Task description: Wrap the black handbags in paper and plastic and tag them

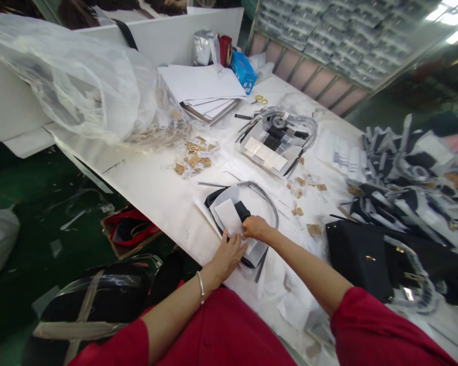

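A black handbag (252, 256) lies at the table's near edge, with pale wrapping over it and a clear-wrapped handle (270, 199) arching behind. On its face rests a white card (228, 215) beside a folded black piece (242, 211). My left hand (231, 252) presses on the bag below the card, fingers stretched out and thumb raised. Touching the bag just right of it, my right hand (255, 227) is closed in a fist. What its fingers hold is hidden. The two hands nearly meet at the fingertips.
A second wrapped bag (267, 155) lies behind. Brown tags (194, 156), yellow-handled scissors (261, 99), white sheets (202, 84) and a blue box (243, 72) are on the table. Black bags (359, 249) pile up at right. Clear plastic (95, 96) covers the left side.
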`<state>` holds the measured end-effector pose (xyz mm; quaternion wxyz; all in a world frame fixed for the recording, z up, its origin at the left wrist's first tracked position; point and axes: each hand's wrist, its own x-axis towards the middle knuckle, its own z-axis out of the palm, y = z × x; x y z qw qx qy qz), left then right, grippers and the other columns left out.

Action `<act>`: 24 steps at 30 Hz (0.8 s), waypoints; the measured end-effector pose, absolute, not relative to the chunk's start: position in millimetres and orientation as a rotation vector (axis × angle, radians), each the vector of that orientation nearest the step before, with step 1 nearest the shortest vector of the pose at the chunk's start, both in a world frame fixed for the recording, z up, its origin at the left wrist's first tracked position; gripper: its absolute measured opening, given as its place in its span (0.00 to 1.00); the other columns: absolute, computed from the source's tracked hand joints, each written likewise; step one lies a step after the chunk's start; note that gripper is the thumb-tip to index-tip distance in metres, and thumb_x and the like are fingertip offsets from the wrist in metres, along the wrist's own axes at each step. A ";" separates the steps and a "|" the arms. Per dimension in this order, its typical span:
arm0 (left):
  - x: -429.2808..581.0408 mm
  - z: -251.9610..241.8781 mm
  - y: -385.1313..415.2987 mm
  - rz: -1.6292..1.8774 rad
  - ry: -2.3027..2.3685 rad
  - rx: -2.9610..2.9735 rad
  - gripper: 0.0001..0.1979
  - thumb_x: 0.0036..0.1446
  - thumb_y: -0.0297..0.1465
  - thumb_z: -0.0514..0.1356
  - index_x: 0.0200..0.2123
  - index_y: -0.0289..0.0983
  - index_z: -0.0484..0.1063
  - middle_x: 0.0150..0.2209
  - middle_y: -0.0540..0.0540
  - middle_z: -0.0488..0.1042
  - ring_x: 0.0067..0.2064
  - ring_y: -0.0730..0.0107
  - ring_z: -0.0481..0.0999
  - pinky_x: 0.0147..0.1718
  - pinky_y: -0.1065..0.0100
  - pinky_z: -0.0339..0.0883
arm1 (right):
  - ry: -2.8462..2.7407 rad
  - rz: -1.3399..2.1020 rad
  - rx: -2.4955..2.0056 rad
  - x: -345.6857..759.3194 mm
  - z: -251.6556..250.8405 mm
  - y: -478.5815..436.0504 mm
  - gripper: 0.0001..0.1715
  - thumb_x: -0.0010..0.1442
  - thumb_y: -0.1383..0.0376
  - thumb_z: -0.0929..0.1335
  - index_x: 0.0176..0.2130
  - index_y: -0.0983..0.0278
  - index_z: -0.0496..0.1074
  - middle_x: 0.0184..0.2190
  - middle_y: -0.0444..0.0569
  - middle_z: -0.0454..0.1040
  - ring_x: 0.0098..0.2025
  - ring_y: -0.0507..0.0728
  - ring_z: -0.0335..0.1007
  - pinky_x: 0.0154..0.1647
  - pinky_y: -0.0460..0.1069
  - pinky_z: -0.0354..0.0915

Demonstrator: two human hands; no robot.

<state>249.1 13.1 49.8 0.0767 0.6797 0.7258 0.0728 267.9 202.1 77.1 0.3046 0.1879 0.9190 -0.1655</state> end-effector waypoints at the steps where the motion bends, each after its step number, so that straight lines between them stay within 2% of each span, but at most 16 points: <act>1: 249.1 49.5 13.2 0.213 2.174 2.041 0.21 0.66 0.28 0.48 0.62 0.38 0.60 0.59 0.33 0.65 0.60 0.50 0.64 0.59 0.36 0.51 | 2.462 -0.420 0.490 268.9 77.0 202.4 0.13 0.40 0.59 0.79 0.19 0.60 0.74 0.23 0.48 0.75 0.34 0.60 0.73 0.39 0.51 0.63; 4: 248.0 50.7 13.6 0.195 2.159 2.043 0.22 0.65 0.27 0.49 0.61 0.39 0.60 0.60 0.33 0.64 0.60 0.51 0.64 0.60 0.36 0.49 | 2.572 -0.379 0.514 277.7 82.5 208.9 0.16 0.42 0.55 0.79 0.26 0.61 0.76 0.32 0.52 0.78 0.43 0.63 0.72 0.49 0.54 0.60; 7: 246.3 54.9 14.3 0.180 2.156 2.034 0.23 0.64 0.25 0.49 0.62 0.41 0.60 0.59 0.35 0.65 0.59 0.52 0.64 0.61 0.36 0.48 | 2.675 -0.329 0.638 292.2 92.0 222.4 0.26 0.45 0.53 0.78 0.41 0.63 0.75 0.45 0.57 0.76 0.52 0.66 0.67 0.55 0.57 0.56; 11: 244.4 60.2 14.4 0.136 2.137 2.047 0.24 0.64 0.24 0.49 0.62 0.42 0.60 0.58 0.35 0.66 0.59 0.51 0.64 0.60 0.37 0.49 | 2.770 -0.372 0.938 311.1 90.0 231.1 0.46 0.51 0.49 0.74 0.61 0.63 0.61 0.60 0.60 0.64 0.60 0.68 0.60 0.57 0.59 0.56; 14: 243.1 60.2 13.4 0.123 2.135 2.075 0.24 0.64 0.24 0.49 0.62 0.41 0.60 0.58 0.35 0.65 0.59 0.51 0.64 0.59 0.38 0.50 | 2.758 -0.460 1.018 322.2 72.1 225.4 0.54 0.47 0.47 0.75 0.65 0.63 0.55 0.64 0.60 0.59 0.64 0.68 0.55 0.61 0.59 0.51; 17: 241.7 57.8 13.2 0.103 2.130 2.100 0.23 0.65 0.25 0.48 0.62 0.42 0.59 0.59 0.36 0.65 0.59 0.52 0.64 0.59 0.39 0.51 | 2.719 -0.418 1.099 331.5 56.8 222.7 0.52 0.47 0.49 0.75 0.63 0.65 0.58 0.65 0.63 0.58 0.66 0.70 0.52 0.64 0.62 0.46; 21: 241.3 58.4 14.8 0.081 2.124 2.105 0.23 0.65 0.27 0.48 0.62 0.42 0.58 0.58 0.35 0.65 0.58 0.51 0.64 0.59 0.38 0.50 | 2.849 -0.447 1.247 333.3 62.6 221.5 0.46 0.49 0.57 0.75 0.62 0.65 0.60 0.65 0.62 0.57 0.67 0.70 0.50 0.66 0.66 0.42; 22: 241.4 59.7 15.3 0.082 2.119 2.108 0.23 0.65 0.27 0.47 0.62 0.41 0.58 0.58 0.35 0.65 0.58 0.51 0.64 0.59 0.38 0.50 | 2.906 -0.550 1.264 331.0 66.6 216.9 0.43 0.50 0.58 0.74 0.61 0.65 0.62 0.64 0.62 0.59 0.66 0.69 0.52 0.66 0.65 0.44; 24: 241.4 62.8 15.9 0.092 2.109 2.112 0.23 0.65 0.27 0.47 0.62 0.39 0.58 0.58 0.34 0.65 0.58 0.50 0.65 0.59 0.37 0.50 | 2.961 -0.937 1.278 323.9 71.6 199.1 0.33 0.54 0.58 0.71 0.57 0.64 0.67 0.59 0.59 0.67 0.61 0.66 0.60 0.62 0.62 0.54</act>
